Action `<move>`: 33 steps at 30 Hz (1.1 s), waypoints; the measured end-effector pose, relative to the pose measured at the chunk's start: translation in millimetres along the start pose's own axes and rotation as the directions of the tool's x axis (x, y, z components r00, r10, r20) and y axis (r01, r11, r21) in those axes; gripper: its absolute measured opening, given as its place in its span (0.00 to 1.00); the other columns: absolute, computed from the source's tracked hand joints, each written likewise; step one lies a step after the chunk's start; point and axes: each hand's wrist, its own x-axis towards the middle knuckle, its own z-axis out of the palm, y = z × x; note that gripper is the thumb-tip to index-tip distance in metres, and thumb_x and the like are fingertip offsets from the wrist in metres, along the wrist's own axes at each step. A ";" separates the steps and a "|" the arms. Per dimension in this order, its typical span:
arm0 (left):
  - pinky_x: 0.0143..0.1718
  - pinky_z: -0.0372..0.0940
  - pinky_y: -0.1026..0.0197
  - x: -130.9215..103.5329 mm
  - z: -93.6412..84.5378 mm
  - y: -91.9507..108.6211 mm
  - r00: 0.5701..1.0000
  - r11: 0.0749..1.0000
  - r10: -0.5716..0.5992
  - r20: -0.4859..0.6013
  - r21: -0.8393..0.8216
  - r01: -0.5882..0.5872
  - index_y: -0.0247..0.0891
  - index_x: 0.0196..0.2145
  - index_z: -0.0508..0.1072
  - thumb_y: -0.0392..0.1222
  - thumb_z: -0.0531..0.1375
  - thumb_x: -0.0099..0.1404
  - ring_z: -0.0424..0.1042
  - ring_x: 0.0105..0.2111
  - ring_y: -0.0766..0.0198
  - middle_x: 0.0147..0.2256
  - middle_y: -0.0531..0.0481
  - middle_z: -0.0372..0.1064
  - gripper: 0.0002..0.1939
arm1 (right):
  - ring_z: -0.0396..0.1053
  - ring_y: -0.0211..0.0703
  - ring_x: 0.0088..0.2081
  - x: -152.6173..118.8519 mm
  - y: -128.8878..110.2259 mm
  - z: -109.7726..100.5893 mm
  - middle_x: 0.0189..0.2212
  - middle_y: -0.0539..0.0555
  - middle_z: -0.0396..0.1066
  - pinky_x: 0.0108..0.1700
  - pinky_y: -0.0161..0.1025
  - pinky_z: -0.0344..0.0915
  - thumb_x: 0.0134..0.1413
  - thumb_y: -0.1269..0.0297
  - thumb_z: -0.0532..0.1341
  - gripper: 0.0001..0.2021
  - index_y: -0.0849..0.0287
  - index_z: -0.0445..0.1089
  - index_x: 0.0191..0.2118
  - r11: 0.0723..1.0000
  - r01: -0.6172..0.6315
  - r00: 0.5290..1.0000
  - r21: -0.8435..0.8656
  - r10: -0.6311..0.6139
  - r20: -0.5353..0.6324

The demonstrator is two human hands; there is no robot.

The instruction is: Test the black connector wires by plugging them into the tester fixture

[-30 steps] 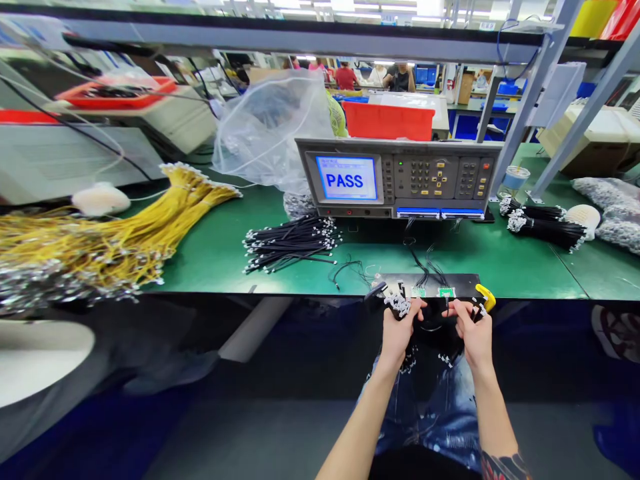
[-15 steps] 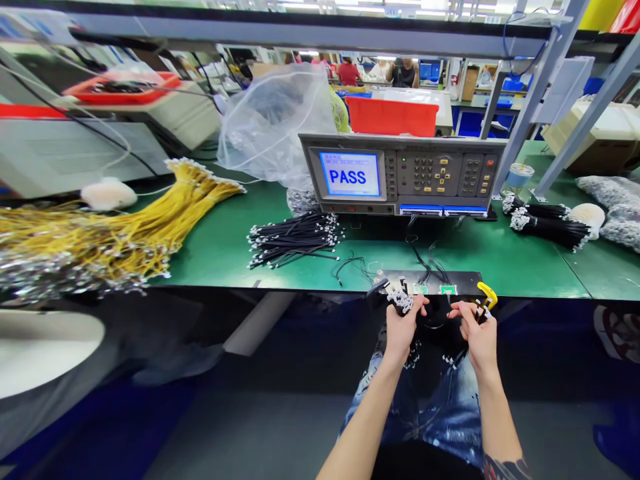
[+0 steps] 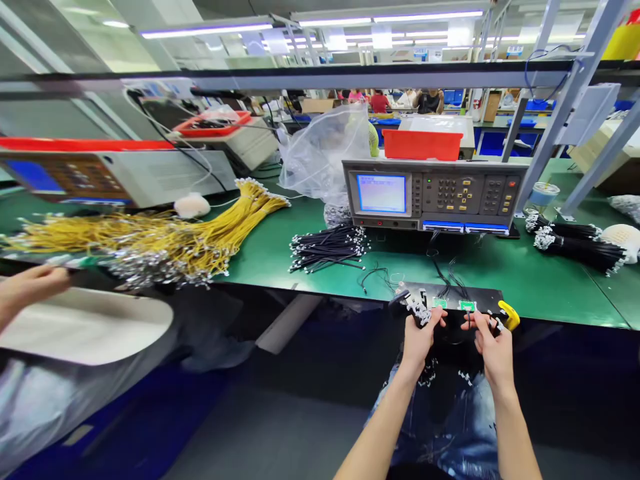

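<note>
My left hand point(image 3: 419, 337) is closed around a bunch of black cables with white connectors point(image 3: 419, 311), whose lower ends hang beneath the fist. Facing it, my right hand point(image 3: 493, 343) is also closed, with black cables with white connectors point(image 3: 495, 325) showing by its thumb side. The right fingertips pinch near a small green circuit board point(image 3: 468, 306) on the black fixture point(image 3: 485, 295). A second green board point(image 3: 440, 304) sits just above my left fingertips. Whether a cable end is seated in either board, I cannot tell.
Behind the fixture stands a tester point(image 3: 435, 197) with a lit screen. Loose black cables point(image 3: 327, 248) lie on the green table point(image 3: 260, 267), bundled ones point(image 3: 580, 247) at right. Yellow cables point(image 3: 200, 240) cover the left side, near a co-worker's hand point(image 3: 35, 287). A yellow handle point(image 3: 509, 315) juts up beside the fixture.
The view has swung left and up. The large PASS on the tester's screen has given way to a mostly blank display. Both hands have come closer to the green boards. A co-worker's hand has appeared at left.
</note>
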 end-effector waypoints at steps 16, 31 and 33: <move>0.16 0.37 0.66 -19.4 -25.4 19.0 0.927 0.986 -0.158 0.341 0.014 0.163 0.32 0.32 0.80 0.60 0.74 0.50 0.47 0.14 0.79 0.22 0.53 0.69 0.26 | 0.54 0.32 0.16 -16.2 -28.6 -21.9 0.19 0.41 0.54 0.18 0.31 0.54 0.61 0.44 0.66 0.20 0.53 0.62 0.32 0.974 0.071 0.976 0.217 -0.113 0.185; 0.16 0.39 0.66 -37.3 -18.3 22.8 0.742 0.948 -0.318 0.590 0.207 0.242 0.31 0.34 0.79 0.66 0.73 0.50 0.47 0.14 0.76 0.18 0.54 0.68 0.32 | 0.59 0.34 0.18 -15.3 -27.7 -3.3 0.19 0.47 0.68 0.21 0.35 0.59 0.52 0.52 0.73 0.16 0.58 0.82 0.40 0.993 0.094 0.919 -0.068 -0.060 0.389; 0.16 0.39 0.66 -37.3 -17.6 20.7 0.728 0.941 -0.338 0.596 0.215 0.261 0.31 0.35 0.78 0.66 0.73 0.49 0.47 0.14 0.77 0.18 0.54 0.69 0.33 | 0.64 0.37 0.22 -13.9 -26.6 -5.0 0.25 0.51 0.74 0.23 0.36 0.63 0.53 0.53 0.73 0.15 0.57 0.83 0.40 0.990 0.106 0.918 -0.092 -0.062 0.392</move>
